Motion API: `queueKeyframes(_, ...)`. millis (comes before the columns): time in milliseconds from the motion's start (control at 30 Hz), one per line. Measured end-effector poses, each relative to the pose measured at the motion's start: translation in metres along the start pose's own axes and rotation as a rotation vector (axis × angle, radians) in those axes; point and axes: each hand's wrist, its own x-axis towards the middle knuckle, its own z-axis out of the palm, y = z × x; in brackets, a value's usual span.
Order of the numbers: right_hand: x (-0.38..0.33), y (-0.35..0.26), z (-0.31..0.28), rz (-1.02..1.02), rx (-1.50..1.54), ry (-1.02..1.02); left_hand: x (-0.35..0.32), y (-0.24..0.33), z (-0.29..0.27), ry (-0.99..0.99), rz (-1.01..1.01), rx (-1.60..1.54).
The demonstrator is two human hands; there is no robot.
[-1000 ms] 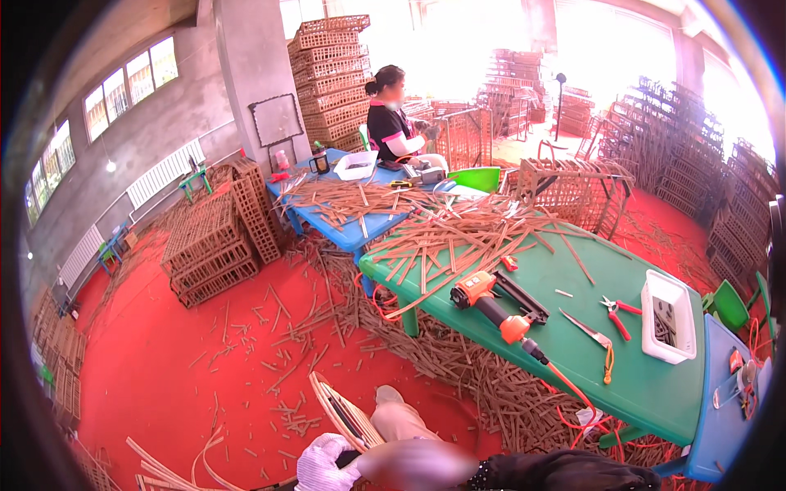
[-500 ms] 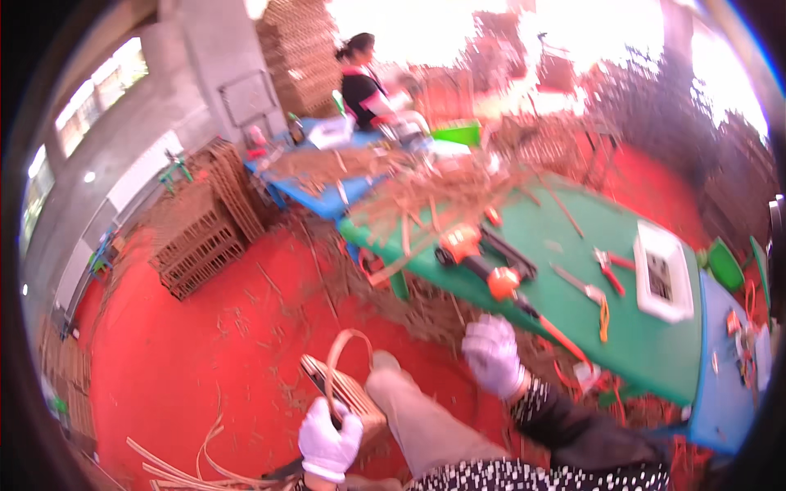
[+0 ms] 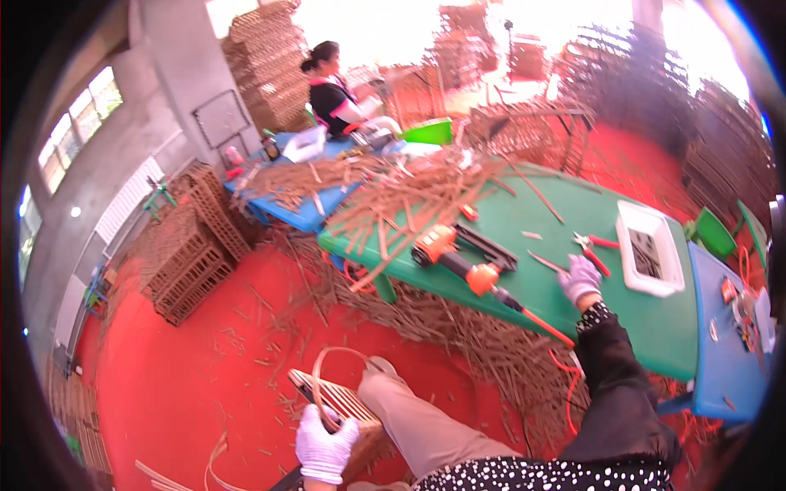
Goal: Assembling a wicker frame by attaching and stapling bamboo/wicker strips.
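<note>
A single wide fisheye view looks from the person's head, tilted down and forward over the lap and knee toward the red floor (image 3: 164,385) and the green table (image 3: 573,237) to the right (straight edges bend near the dark round rim). The hands sit close at the lower edge; the far workshop, with another person seated, lies well away at top

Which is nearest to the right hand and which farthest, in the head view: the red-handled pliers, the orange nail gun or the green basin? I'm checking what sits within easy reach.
From the right hand:
1. Red-handled pliers, just beyond the fingers on the green table.
2. Orange nail gun, to the hand's left on the same table.
3. Green basin, far back by the seated person.
</note>
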Motion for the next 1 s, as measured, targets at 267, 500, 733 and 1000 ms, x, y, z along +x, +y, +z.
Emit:
queueKeyframes(267,0.061,0.020,-0.020,0.342,0.011,-0.156,-0.004,-0.001,-0.010,-0.027,0.093,-0.180)
queueKeyframes(500,0.100,0.073,0.046,0.237,-0.196,-0.162,0.002,0.004,-0.004,-0.018,0.081,-0.158)
queueKeyframes(733,0.040,-0.004,-0.025,0.019,-0.031,-0.112,0.000,0.005,-0.009,-0.054,0.071,-0.146)
queueKeyframes(1000,0.091,0.003,-0.044,-0.084,-0.196,-0.659,0.009,-0.005,-0.023,-0.369,-0.045,-0.491)
